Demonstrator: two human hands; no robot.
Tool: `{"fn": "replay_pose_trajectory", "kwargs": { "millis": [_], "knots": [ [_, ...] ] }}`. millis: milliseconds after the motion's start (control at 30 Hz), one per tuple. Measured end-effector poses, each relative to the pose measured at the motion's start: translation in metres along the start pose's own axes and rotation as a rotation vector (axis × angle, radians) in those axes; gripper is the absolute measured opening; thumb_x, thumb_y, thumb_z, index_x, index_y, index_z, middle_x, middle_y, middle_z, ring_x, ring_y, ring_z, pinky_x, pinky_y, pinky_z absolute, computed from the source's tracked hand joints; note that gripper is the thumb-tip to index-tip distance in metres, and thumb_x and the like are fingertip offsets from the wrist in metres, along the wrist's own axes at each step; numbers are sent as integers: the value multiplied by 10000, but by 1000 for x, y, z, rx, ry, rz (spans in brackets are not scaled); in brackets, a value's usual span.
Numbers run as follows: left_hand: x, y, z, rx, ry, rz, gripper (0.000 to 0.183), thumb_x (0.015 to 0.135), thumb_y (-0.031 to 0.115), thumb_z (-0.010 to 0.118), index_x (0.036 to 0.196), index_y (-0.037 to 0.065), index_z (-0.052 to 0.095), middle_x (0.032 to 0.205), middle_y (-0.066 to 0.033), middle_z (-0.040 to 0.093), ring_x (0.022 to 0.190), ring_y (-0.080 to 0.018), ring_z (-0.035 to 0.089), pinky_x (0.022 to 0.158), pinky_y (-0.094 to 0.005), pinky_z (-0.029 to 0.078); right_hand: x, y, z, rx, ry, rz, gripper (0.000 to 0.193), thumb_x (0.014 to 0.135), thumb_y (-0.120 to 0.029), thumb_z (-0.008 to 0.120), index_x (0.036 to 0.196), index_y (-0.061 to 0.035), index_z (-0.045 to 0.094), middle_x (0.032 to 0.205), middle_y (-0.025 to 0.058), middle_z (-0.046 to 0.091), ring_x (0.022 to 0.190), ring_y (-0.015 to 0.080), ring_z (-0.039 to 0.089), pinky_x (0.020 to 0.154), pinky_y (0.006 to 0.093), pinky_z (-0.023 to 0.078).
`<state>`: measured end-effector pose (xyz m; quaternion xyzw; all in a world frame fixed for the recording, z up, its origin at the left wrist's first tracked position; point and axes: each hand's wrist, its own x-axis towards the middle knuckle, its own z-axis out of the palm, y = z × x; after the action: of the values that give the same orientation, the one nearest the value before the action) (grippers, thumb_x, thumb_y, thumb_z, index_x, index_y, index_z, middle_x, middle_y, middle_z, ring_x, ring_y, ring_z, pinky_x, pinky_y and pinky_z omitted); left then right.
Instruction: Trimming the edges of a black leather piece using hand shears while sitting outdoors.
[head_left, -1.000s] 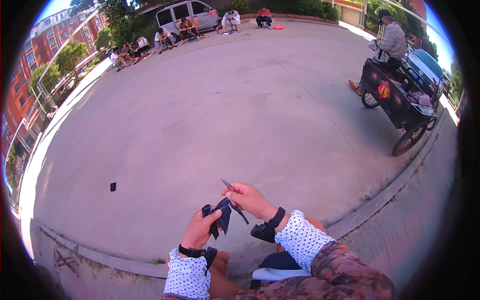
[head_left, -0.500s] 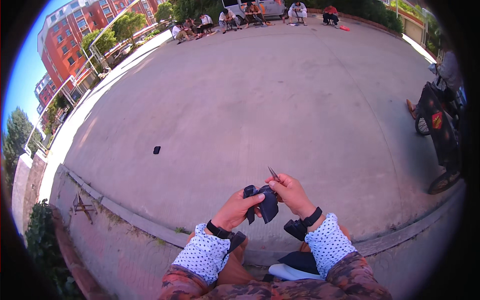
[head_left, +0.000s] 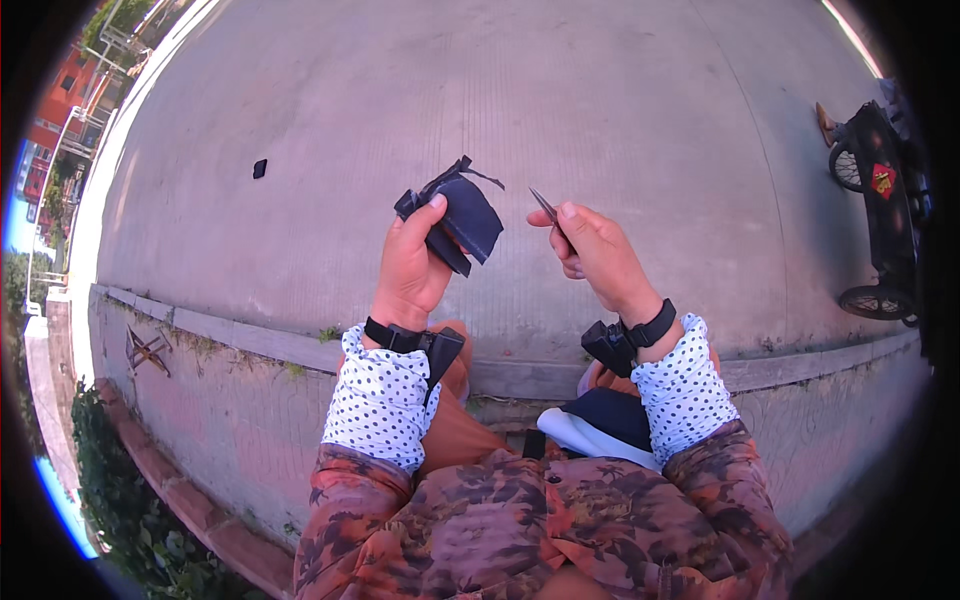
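My left hand (head_left: 408, 268) is closed around a folded piece of dark navy cloth (head_left: 470, 218), thumb on top. Stitching runs along the cloth's lower edge, and a thin dark strip (head_left: 487, 179) sticks out from its upper end. To the right, apart from the cloth, my right hand (head_left: 605, 258) grips small metal thread snips (head_left: 543, 204). Their slim pointed tips face up and left; the handle is hidden in my fingers. Both wrists carry black straps with box-shaped devices, above white dotted sleeve covers. Dark and white cloth (head_left: 605, 425) lies by my right thigh.
A concrete kerb (head_left: 500, 378) crosses in front of me. On the pavement beyond lies a small black object (head_left: 260, 169). A dark wheeled cart (head_left: 885, 230) stands at right near a person's foot (head_left: 826, 125). A small folding stool (head_left: 148, 350) and leafy plants (head_left: 140, 510) are at left.
My hands have moved apart: the left has lifted the cloth up and leftward, the right has drawn the snips away from it. The view has tipped downward, so the seated people are out of frame.
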<state>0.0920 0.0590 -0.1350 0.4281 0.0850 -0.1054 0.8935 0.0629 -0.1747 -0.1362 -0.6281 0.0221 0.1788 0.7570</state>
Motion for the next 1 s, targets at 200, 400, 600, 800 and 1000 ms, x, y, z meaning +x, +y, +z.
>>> {"fn": "replay_pose_trajectory", "kwargs": {
  "millis": [200, 400, 600, 800, 1000],
  "knots": [
    [-7, 0, -1, -115, -12, -16, 309, 987, 208, 584, 1226, 13, 595, 1143, -102, 674, 1056, -217, 649, 928, -376, 523, -7, -2, 15, -17, -81, 51, 516, 1076, -452, 411, 1183, -8, 651, 693, -65, 438, 606, 47, 396, 537, 216, 353],
    [-7, -1, 0, -207, -24, 3, 347, 993, 210, 562, 1277, 11, 553, 1191, -125, 661, 1100, -238, 639, 974, -402, 518, -5, 5, 20, -18, -144, 70, 527, 1078, -471, 386, 1160, -29, 661, 703, -64, 438, 618, 52, 405, 539, 214, 358],
    [-4, 0, -2, -203, -9, -9, 343, 994, 194, 555, 1277, 1, 549, 1194, -137, 660, 1108, -239, 638, 980, -400, 518, -6, 1, 22, 28, -172, 93, 512, 1077, -469, 388, 1133, -45, 669, 717, -65, 442, 637, 53, 409, 542, 212, 354],
    [-3, -3, 2, -174, -36, -37, 329, 990, 206, 562, 1241, -6, 581, 1165, -127, 671, 1080, -237, 651, 954, -394, 526, -8, -2, 25, 47, -162, 89, 493, 1077, -457, 402, 1117, -48, 676, 715, -63, 451, 638, 50, 416, 545, 211, 358],
    [-4, -6, 7, -75, -133, -58, 312, 984, 212, 569, 1218, 8, 593, 1147, -113, 671, 1053, -236, 661, 931, -387, 534, -7, 3, 26, -32, -121, 6, 477, 1077, -440, 419, 1081, -43, 684, 714, -49, 494, 651, 53, 453, 577, 224, 394]
  ]
}}
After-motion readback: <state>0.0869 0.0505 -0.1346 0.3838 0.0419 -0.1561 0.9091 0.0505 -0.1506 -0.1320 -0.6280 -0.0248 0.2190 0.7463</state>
